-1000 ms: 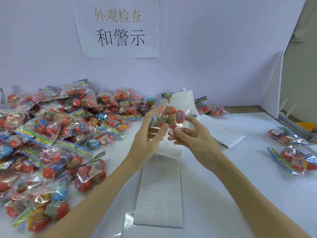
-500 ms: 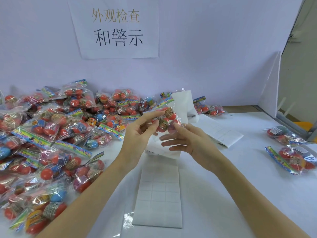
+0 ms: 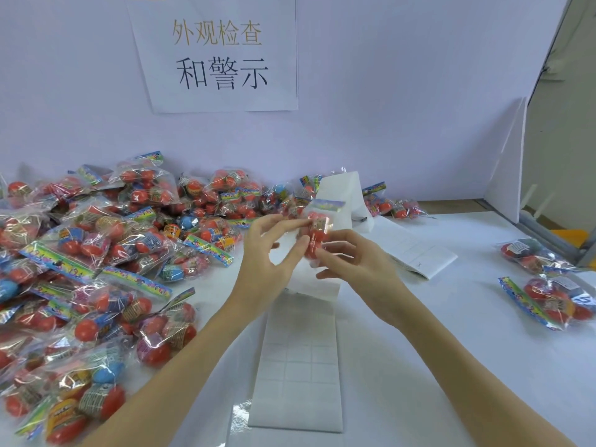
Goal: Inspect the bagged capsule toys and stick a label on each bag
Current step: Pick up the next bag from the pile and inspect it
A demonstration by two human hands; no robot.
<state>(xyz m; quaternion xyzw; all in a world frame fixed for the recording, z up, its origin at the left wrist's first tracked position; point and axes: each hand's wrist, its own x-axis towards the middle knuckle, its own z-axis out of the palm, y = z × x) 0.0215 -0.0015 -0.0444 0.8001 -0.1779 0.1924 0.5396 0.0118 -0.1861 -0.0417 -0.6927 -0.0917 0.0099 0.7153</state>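
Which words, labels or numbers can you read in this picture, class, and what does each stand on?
"外观检查" in gold, on the paper sign on the wall.
"和警示" in black, on the same sign, below.
Print on the bag headers in the pile: too blurred to read.
Small mark on the booklet: too small to read.

Red capsules (image 3: 314, 235), rainbow bag header (image 3: 326, 204)

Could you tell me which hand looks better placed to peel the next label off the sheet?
Probably the right hand: it grips only the bag's lower end, while the left hand pinches the bag. The label sheet lies below both.
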